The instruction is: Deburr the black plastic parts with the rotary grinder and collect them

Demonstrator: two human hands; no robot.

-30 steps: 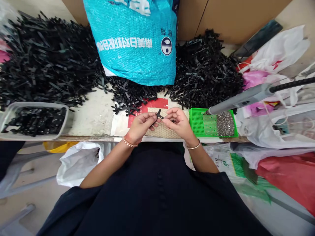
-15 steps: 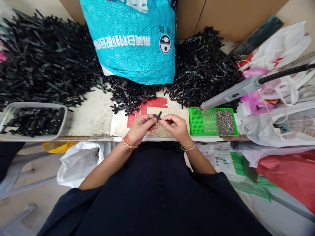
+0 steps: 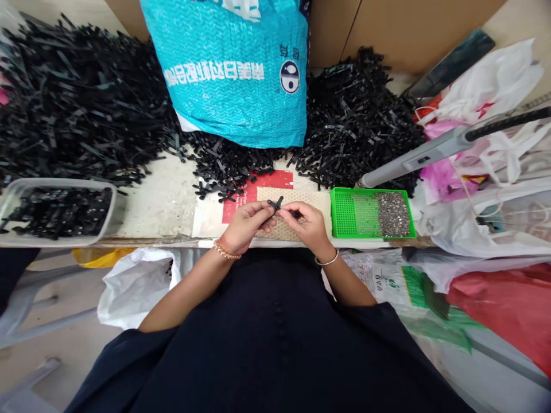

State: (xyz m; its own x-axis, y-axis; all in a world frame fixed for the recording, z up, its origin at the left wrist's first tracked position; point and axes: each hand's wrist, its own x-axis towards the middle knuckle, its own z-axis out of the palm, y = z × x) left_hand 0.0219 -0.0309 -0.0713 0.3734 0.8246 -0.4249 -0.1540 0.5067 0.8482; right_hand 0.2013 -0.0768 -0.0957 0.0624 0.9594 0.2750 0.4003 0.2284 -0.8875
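Between thumb and fingers, my left hand (image 3: 247,225) pinches a small black plastic piece (image 3: 276,202) with short arms, just above the beige patterned mat (image 3: 316,199). My right hand (image 3: 309,225) is closed too, its thumb and index fingertips meeting at the near side of that piece. A second dark bit (image 3: 295,214) shows within the curled fingers of my right hand; its kind is too small to make out. My fingers hide part of the held piece.
Heaps of black pieces (image 3: 81,109) lie behind, with a blue sack (image 3: 236,74) among them. At left stands a clear tub (image 3: 112,209) of pieces. At right, a green tray (image 3: 343,213) holds small metal parts (image 3: 392,213); a grey rod-shaped tool (image 3: 413,162) hangs above it.
The grey rod-shaped tool has swung slightly right and up from the tray's edge. Both hands stay nearly in place around the same black piece, the right wrist shifting slightly.
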